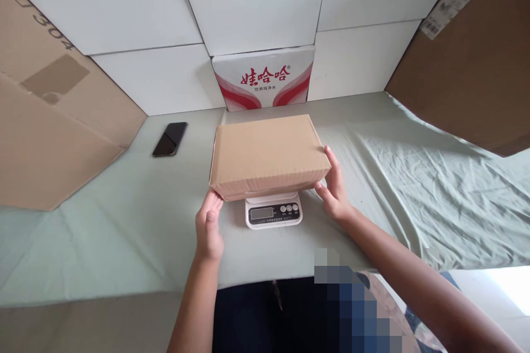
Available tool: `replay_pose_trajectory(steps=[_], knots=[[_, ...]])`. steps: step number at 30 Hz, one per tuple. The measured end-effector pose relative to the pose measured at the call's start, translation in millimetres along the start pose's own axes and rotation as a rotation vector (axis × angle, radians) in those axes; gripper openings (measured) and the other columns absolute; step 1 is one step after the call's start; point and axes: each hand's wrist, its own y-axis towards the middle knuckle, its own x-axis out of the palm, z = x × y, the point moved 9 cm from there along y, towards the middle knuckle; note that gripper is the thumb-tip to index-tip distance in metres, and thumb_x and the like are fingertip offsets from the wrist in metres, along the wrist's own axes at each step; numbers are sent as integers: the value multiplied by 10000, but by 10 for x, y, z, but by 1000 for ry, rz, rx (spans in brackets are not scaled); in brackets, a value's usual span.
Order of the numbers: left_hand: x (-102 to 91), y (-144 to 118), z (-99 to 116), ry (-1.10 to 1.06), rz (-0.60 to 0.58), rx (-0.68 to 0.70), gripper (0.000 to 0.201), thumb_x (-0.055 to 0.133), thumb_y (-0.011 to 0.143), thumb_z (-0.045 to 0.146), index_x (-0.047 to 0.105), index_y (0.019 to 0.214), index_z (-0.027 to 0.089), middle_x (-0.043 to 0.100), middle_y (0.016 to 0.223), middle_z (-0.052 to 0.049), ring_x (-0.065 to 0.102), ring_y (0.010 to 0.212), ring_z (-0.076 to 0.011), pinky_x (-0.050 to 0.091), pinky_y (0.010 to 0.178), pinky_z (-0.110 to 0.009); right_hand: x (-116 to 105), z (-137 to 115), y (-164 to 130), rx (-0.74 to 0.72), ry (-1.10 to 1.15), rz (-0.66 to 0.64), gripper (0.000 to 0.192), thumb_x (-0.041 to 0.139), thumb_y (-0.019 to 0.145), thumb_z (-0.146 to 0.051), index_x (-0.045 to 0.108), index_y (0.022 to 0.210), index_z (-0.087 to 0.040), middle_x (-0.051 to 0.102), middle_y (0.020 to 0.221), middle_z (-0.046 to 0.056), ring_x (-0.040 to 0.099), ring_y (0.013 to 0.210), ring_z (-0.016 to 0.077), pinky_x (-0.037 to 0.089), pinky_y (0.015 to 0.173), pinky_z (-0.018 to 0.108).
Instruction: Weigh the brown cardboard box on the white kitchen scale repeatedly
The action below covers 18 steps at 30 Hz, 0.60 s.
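A plain brown cardboard box [268, 154] sits on a small white digital scale [274, 211] near the worktop's [124, 220] front edge. The left hand [209, 226] touches its near left corner, grip open; the right hand [334, 187] rests flat against its right end, fingers spread. A black phone [170, 139] lies well to the left.

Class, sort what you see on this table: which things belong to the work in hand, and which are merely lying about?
In use: cardboard box, kitchen scale under it, left hand and right hand at the box's near corners.
Lying about: phone, red-and-white carton, large cardboard sheets, green cloth.
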Motion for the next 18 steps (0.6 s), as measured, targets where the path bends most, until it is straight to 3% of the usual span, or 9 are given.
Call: replay_pose_trajectory(steps=[6,12,18], knots=[[-76,16,43,4,61,39,819,507,922,786,627,1506,224,571,1606,-176,473,1547,-371,403,1256,-501,-153,50,53,53,21,128,764,486,978,-643,201,1668,-483,512,1544,75,584,1365,367,537,1076,641],[-81,22,-30,-3,42,-4,803,522,916,787,660,1474,225,625,1549,-182,518,1510,-387,430,1235,-527,-111,-1,59,28,41,92,710,495,997,-606,266,1657,-479,565,1503,69,581,1371,356,547,1067,614],[-40,14,-63,8,-10,-15,788,537,918,774,691,1428,193,661,1503,-187,562,1471,-393,478,1197,-512,-58,-34,33,9,47,44,670,509,1012,-568,315,1647,-479,509,1601,39,512,1458,365,544,1090,602]])
